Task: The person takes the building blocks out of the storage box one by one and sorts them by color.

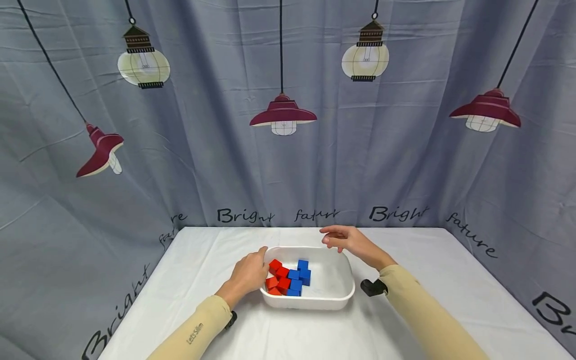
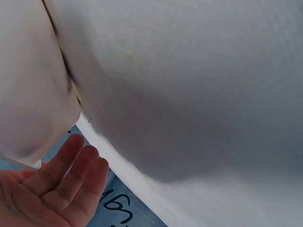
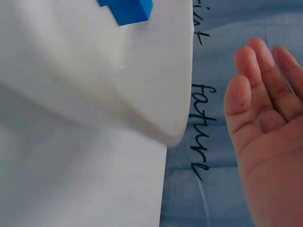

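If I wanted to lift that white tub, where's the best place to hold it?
I'd take the white tub by its rim at both short ends, coming from left and right. It's longer sideways, so gripping both ends should steady it; the red cubes and blue cubes lie toward the left, so that end may feel heavier.

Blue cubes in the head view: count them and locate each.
5 in the white tray: back cube, middle left cube, middle right cube, front cube, frontmost cube. Some may be hidden.

the tub (image 1: 330,280) looks like smooth, glossy plastic. the blocks (image 1: 283,284) look smooth. matt, creased cloth forms the curtain (image 1: 216,165).
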A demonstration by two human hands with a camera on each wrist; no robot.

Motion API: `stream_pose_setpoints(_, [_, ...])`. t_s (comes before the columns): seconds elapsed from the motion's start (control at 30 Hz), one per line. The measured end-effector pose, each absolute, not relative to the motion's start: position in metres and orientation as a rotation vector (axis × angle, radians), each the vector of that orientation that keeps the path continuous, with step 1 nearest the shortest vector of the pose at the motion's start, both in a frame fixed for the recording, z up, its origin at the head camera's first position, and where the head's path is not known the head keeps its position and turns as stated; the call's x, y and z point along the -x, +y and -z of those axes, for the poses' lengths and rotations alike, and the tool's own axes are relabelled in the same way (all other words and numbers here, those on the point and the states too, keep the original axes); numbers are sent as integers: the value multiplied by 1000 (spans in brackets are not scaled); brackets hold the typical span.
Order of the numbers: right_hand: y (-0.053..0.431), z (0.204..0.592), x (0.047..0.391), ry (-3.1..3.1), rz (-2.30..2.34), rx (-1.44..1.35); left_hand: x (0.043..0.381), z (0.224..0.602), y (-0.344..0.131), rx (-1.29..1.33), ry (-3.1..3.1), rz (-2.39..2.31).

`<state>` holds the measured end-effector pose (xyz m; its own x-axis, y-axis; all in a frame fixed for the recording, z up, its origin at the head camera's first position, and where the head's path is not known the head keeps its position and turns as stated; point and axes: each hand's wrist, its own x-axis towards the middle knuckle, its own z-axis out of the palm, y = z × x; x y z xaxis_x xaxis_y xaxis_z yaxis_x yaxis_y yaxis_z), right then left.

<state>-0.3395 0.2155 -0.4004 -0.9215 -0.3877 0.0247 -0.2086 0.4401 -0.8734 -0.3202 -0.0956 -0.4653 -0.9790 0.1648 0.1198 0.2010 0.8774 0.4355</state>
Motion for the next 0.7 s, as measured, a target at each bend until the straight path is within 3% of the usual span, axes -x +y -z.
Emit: stream_pose_setpoints(0.7, [183,430,365,2306,1567,488,315,468,-91,249,-2946,547])
